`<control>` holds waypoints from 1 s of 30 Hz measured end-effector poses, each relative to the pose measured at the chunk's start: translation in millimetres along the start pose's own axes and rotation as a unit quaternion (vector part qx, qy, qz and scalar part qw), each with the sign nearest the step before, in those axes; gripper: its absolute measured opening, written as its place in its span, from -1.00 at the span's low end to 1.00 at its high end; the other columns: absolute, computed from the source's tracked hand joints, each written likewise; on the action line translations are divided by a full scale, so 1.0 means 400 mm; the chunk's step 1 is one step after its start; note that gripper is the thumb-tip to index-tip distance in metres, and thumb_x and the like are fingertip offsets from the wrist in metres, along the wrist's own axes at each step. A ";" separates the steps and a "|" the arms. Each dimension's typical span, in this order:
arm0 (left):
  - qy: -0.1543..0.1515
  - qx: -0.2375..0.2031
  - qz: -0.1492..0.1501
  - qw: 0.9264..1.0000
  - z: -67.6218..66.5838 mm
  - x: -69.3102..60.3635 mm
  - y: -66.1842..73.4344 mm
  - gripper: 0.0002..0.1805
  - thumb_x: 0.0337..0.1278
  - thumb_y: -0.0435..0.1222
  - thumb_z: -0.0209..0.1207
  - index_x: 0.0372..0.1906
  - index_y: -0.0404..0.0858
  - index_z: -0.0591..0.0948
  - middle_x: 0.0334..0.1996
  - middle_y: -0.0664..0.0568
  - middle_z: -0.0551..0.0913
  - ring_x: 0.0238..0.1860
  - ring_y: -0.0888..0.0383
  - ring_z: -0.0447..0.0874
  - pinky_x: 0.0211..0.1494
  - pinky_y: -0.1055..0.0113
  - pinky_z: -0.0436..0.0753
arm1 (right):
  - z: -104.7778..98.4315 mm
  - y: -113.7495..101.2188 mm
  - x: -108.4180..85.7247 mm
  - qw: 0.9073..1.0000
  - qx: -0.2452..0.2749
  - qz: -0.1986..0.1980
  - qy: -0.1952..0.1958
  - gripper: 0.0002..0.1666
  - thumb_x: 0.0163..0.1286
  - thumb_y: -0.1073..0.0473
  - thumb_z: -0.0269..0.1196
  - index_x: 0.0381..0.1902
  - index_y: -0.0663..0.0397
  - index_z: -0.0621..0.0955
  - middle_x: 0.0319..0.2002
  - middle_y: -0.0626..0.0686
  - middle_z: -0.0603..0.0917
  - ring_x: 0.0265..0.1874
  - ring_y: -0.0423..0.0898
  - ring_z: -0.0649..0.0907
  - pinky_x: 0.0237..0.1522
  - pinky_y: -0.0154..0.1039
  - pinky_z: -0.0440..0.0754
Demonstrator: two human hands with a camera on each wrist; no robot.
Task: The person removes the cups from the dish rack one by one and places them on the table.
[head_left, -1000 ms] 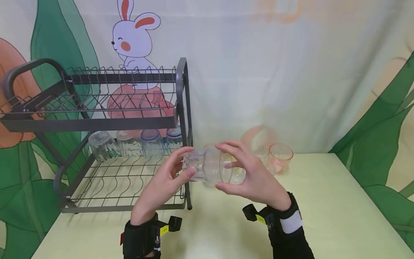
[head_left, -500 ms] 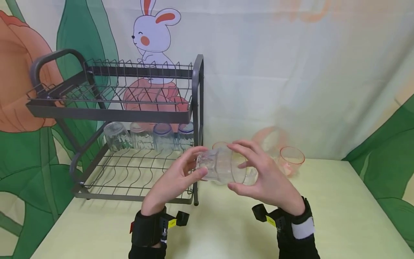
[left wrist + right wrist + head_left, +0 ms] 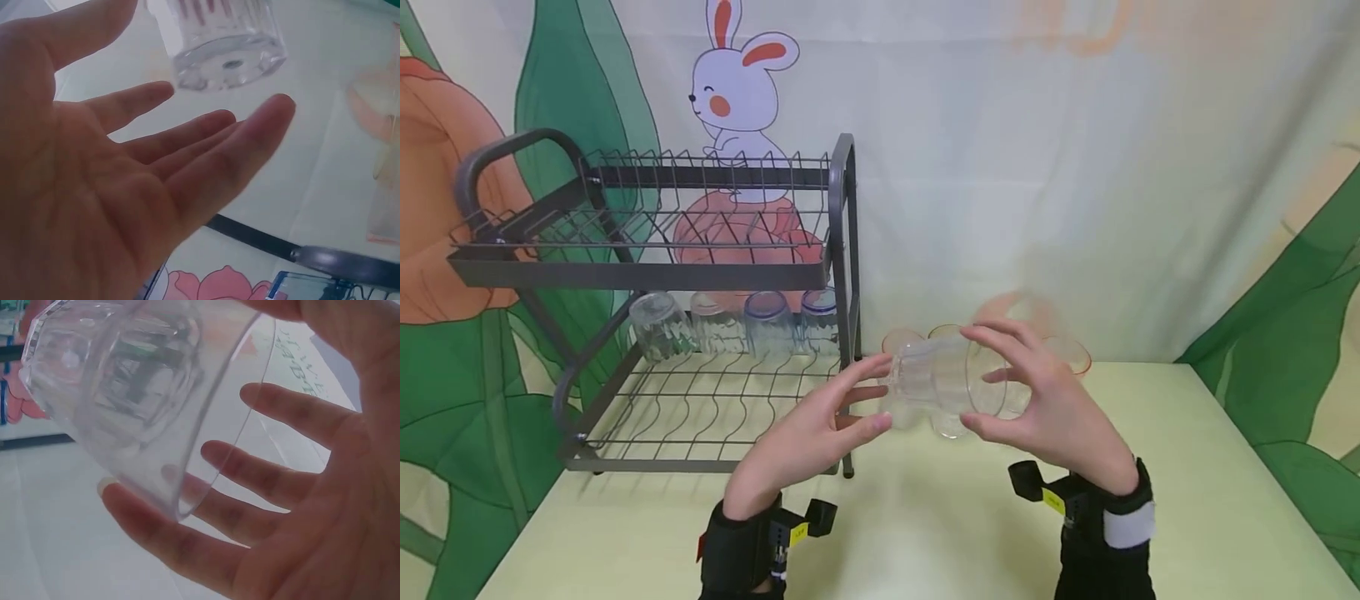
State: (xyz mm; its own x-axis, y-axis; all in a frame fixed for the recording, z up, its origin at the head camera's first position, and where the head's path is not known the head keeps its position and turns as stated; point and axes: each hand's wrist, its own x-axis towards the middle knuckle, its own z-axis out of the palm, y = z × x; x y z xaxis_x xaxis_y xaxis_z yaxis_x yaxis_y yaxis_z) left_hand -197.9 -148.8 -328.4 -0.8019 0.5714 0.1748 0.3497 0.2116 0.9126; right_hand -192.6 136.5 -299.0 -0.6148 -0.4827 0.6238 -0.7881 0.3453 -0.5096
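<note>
A clear drinking glass (image 3: 936, 375) lies sideways in the air between my hands, its base to the left and its wide mouth to the right. My right hand (image 3: 1052, 404) grips it at the rim, thumb below and fingers above. In the right wrist view, some fingertips show through the clear wall of the glass (image 3: 137, 406). My left hand (image 3: 812, 433) is spread beside the base, fingers apart. The left wrist view has the thick base (image 3: 228, 62) just off the left fingertips, with a small gap visible.
On the left stands a dark two-tier dish rack (image 3: 640, 275). Several upturned glasses (image 3: 767, 325) line the back of its lower tier. Behind my hands, coloured-rim cups (image 3: 901, 340) stand on the pale table (image 3: 925, 533), partly hidden. A printed curtain (image 3: 1000, 167) hangs at the back.
My left fingers have come off the base of the glass and spread apart. My right hand has carried the glass a little to the right. The head view has also shifted.
</note>
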 end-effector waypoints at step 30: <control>0.047 0.192 -0.086 0.977 -0.161 -0.073 0.032 -0.31 0.37 0.01 0.13 0.48 -0.12 0.24 0.40 -0.07 0.31 0.33 -0.11 0.34 0.27 -0.17 0.38 | -0.235 0.192 -0.211 0.903 -0.192 0.383 -0.034 -0.07 0.25 -0.02 0.37 0.43 0.21 0.22 0.23 0.50 0.22 0.13 0.40 0.36 -0.16 0.21 0.50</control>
State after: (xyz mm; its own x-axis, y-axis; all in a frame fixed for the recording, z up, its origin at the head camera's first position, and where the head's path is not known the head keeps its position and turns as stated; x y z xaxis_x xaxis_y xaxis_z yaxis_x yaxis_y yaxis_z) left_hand -201.2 -213.9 -297.9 -0.8996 0.4290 0.0811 0.3470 0.5897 0.7293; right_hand -204.0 279.3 -335.0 -0.9909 -0.0273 0.1314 -0.0930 0.8460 -0.5251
